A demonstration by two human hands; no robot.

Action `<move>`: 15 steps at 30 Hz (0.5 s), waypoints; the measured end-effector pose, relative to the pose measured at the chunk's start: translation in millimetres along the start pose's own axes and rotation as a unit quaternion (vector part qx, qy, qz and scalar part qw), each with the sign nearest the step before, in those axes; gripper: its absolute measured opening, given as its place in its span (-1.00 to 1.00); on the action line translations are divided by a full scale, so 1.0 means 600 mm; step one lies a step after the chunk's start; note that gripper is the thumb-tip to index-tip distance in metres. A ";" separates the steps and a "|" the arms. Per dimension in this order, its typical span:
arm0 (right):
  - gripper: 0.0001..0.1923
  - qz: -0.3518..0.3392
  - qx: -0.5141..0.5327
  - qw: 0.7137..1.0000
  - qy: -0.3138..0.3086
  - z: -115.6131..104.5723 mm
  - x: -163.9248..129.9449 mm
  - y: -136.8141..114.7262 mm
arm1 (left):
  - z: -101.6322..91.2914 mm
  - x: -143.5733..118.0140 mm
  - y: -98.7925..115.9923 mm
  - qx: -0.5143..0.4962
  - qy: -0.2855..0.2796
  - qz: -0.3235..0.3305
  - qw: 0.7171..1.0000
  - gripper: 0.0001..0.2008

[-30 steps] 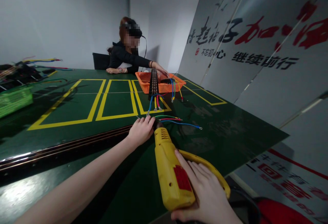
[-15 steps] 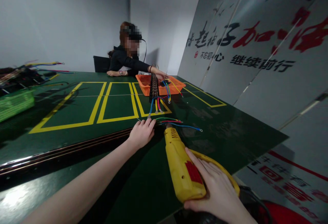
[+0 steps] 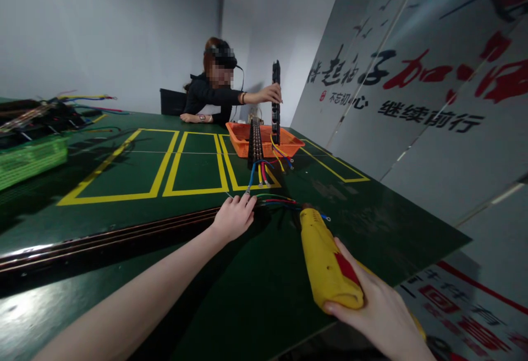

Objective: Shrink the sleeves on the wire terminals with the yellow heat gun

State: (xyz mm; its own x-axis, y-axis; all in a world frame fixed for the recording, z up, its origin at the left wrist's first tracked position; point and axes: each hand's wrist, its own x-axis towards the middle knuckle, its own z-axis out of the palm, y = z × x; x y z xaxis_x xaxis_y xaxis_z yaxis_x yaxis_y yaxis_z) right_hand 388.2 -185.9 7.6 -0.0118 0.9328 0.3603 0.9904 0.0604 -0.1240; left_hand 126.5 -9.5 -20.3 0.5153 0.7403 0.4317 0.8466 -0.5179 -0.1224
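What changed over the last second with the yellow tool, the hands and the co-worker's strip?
The right hand swung the yellow heat gun rightward, away from the loose wires. The co-worker's hand lifted a black terminal strip upright out of the orange basket. The left hand stayed on the wires, and the heat gun stayed gripped.

The left forearm, bare, enters from seven o'clock and stretches straight toward twelve, wrist level and low. The left hand [image 3: 234, 218] lies palm down near the centre, fingers together and curled slightly, their tips pointing to one o'clock, pressed down rather than clenched. The right hand [image 3: 377, 320] sits at five o'clock, its wrist cut off by the lower edge, thumb and fingers wrapped firmly in a closed grip, knuckles facing up.
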 end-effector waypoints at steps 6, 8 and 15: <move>0.06 -0.008 -0.037 0.999 0.019 0.016 -0.006 -0.018 | 0.002 0.001 0.002 -0.008 -0.005 -0.005 1.000 -0.58; 0.05 -0.004 -0.031 0.999 0.018 0.020 -0.008 -0.022 | 0.002 0.001 0.002 -0.011 -0.005 -0.004 1.000 -0.58; 0.21 -0.031 0.015 0.999 0.000 0.026 -0.012 -0.041 | -0.002 0.001 0.005 -0.006 -0.011 -0.001 1.000 -0.58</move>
State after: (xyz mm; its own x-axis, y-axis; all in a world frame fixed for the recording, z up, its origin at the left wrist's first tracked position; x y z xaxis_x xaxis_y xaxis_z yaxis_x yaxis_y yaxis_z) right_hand 361.8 -188.8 -6.4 -0.0730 0.9271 0.3677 0.9833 0.1285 -0.1288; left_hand 129.0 -11.0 -19.6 0.5169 0.7506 0.4116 0.8458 -0.5221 -0.1101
